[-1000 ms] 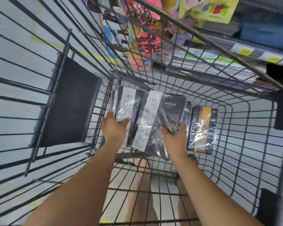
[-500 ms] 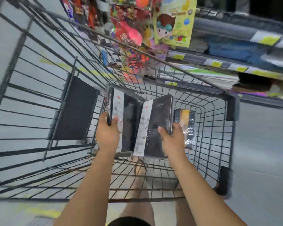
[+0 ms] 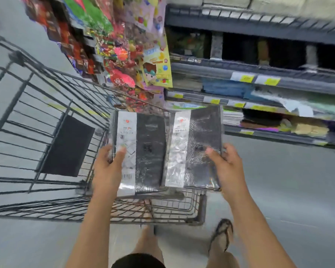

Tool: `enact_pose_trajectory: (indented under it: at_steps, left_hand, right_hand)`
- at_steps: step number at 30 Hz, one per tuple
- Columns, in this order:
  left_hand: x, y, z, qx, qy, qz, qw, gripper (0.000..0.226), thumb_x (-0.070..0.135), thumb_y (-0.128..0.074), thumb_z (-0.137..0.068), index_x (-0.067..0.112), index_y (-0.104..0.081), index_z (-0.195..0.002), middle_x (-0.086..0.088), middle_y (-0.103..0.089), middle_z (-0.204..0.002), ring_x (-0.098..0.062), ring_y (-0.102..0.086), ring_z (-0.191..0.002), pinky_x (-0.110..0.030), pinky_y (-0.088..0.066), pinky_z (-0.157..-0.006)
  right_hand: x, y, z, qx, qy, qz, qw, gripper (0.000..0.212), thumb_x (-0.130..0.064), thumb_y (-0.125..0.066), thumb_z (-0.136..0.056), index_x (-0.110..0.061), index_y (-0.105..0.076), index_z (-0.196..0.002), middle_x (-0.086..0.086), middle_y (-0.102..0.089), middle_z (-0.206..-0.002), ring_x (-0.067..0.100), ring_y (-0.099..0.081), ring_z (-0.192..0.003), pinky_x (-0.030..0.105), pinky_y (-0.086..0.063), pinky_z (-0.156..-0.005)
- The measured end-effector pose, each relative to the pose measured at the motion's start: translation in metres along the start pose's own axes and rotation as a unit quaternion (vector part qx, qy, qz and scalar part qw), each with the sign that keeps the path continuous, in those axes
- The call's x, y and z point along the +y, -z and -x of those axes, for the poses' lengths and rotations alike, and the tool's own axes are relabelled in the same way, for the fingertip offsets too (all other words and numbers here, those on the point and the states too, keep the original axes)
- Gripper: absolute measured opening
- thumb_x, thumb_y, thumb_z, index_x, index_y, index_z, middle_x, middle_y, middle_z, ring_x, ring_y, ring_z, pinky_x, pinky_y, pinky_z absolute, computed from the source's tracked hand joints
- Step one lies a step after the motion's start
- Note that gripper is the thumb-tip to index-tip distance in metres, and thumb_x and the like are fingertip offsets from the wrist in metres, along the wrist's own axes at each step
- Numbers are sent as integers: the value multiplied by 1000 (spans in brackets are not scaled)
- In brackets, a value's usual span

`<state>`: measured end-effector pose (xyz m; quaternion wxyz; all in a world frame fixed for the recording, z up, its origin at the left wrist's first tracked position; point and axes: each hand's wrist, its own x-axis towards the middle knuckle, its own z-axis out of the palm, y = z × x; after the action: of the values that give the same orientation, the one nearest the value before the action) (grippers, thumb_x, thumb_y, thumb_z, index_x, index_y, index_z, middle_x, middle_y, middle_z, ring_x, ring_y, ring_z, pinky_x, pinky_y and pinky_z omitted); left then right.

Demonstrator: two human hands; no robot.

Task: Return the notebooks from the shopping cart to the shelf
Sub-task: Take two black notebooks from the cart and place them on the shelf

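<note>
My left hand (image 3: pixel 106 167) grips first notebook (image 3: pixel 143 151) at lower left edge, thumb on cover. My right hand (image 3: pixel 227 167) grips second notebook (image 3: pixel 197 147) at lower right corner. Both notebooks black, shrink-wrapped, side by side above shopping cart (image 3: pixel 66 149); shelf (image 3: pixel 278 135) near, to right.

Risks, as I judge: glossy wrap slippery, grips on edges only, so either notebook could tilt and slide into cart or onto floor. Shelf looks crowded; corner might snag stacked stock.

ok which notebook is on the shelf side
The right notebook, held by the right hand; the left notebook, in the left hand, is over the cart.
</note>
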<state>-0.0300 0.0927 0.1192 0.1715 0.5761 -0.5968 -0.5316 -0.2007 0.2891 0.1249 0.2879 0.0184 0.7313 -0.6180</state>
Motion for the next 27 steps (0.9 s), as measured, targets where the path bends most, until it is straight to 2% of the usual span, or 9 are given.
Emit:
enact_pose_trajectory:
  at_steps: [4,6,8,11,15,17,20,23,27]
  left_hand:
    - [20,-52,48,10,-23,3,1000,42,46,-61,-90,20,-52,-122,-14,-58,-123,-28,-60,-102,-45,-54,-80]
    - [27,-81,72,22,-22,9,999,45,47,-61,-90,23,-51,-126,-11,-56,-128,-33,-57,-113,-52,-52,-86]
    - [32,-111,95,37,-18,31,999,53,46,-61,-90,21,-47,-135,-6,-51,-131,-31,-54,-118,-47,-51,-87]
    - [36,-156,119,51,-9,61,997,54,43,-62,-91,21,-46,-138,-2,-48,-134,-24,-54,-108,-37,-50,-74]
    - [42,-203,138,50,-6,85,995,21,38,-63,-91,37,-51,-109,-3,-55,-126,-12,-56,-84,-30,-45,-61]
    - [44,-221,143,44,-8,91,995,26,38,-63,-91,32,-52,-113,2,-59,-119,-6,-60,-78,-27,-48,-59]
    - [51,-239,143,32,-9,80,996,43,40,-62,-91,25,-51,-130,8,-56,-120,-8,-64,-93,-24,-49,-70]
    - [58,-247,135,32,-9,97,995,35,34,-62,-91,25,-54,-124,11,-63,-98,6,-66,-62,-14,-47,-42]
    - [67,-257,116,24,1,116,993,41,41,-63,-89,33,-50,-127,19,-61,-93,0,-58,-63,-24,-48,-61]
  right_hand:
    - [-14,76,-10,11,2,-56,998,18,-11,-67,-87,-17,-60,-103,3,-72,-91,12,-68,-66,19,-50,-46]
    - [-17,115,-15,14,-7,-75,997,26,-12,-67,-88,-13,-59,-113,9,-72,-104,23,-70,-84,29,-59,-63]
    - [-20,154,-21,15,-19,-92,995,29,-12,-66,-88,-10,-59,-116,13,-71,-110,33,-68,-101,48,-55,-88]
    - [-23,206,-34,28,-37,-103,994,25,-14,-66,-89,-12,-60,-113,12,-72,-109,32,-69,-100,52,-55,-87]
    - [-26,258,-58,48,-41,-110,992,18,-17,-67,-88,-18,-63,-106,6,-74,-102,18,-74,-81,39,-62,-67]
    - [-28,275,-72,54,-41,-108,992,23,-17,-67,-88,-15,-63,-111,6,-73,-106,20,-73,-87,43,-61,-73]
    - [-30,289,-97,60,-43,-114,991,28,-17,-67,-89,-14,-62,-116,7,-71,-114,25,-69,-101,50,-56,-86]
    - [-36,288,-125,65,-52,-125,989,37,-17,-68,-88,-12,-58,-123,9,-68,-119,28,-66,-107,55,-53,-91]
    - [-37,262,-171,40,-47,-138,988,33,-15,-66,-89,-9,-58,-120,13,-68,-117,30,-66,-105,53,-54,-90]
